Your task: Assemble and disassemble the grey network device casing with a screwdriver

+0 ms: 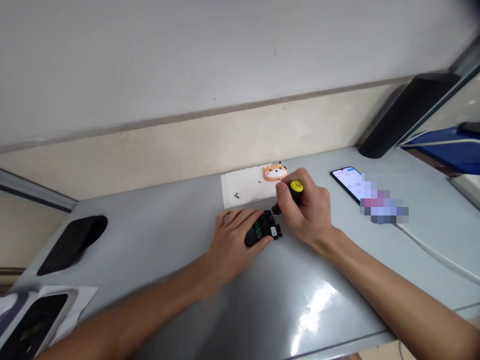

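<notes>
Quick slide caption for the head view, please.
Left hand grips an opened black device while the right hand holds a yellow-topped screwdriver at its end.

Tons of room on the table (161, 225) between that flat black thing (65, 247) and the left hand (234, 237). Off right, lit phone (348, 182) and white cable (431, 247) are in the way; wall (187, 156) blocks the back.

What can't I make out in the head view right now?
Head view:
Tip of the screwdriver: too small and dark against the black device.
Device's far left side: under the left hand.
Dark bits on paper: too small to identify.
Phone: lower part pixelated.
Tablet-like thing: cut off by picture edge.
</notes>
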